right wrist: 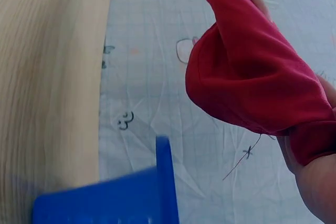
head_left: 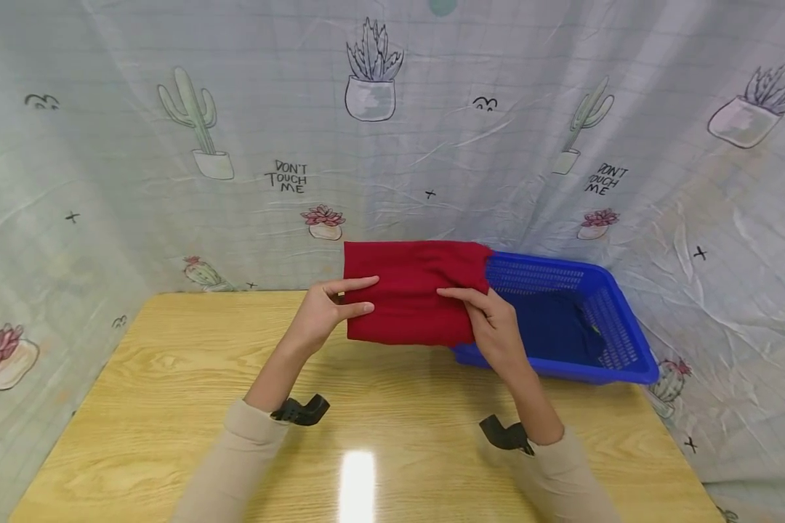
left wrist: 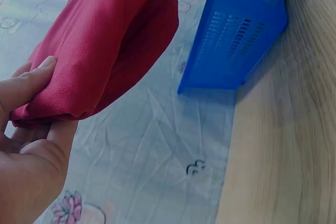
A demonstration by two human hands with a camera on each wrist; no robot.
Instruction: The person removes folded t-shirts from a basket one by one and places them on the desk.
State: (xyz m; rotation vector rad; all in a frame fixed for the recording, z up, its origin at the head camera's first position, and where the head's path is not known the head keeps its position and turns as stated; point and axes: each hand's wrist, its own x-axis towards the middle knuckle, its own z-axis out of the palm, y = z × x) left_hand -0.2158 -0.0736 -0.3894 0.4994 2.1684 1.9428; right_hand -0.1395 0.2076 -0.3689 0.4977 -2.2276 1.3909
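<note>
A folded red cloth (head_left: 411,293) hangs in the air above the far part of the wooden table (head_left: 170,392), held between both hands. My left hand (head_left: 330,309) pinches its left edge, thumb (left wrist: 29,85) on top of the red cloth (left wrist: 100,40). At the right side my right hand (head_left: 490,323) grips the red cloth (right wrist: 252,77), close to the rim of a blue basket (head_left: 562,319). The cloth's right end overlaps the basket's near left corner in the head view.
The blue plastic basket (left wrist: 236,30) stands at the table's far right and holds something dark blue (head_left: 549,327). A printed cactus curtain (head_left: 392,145) encloses the table on three sides. Bare tabletop lies near me and to the left.
</note>
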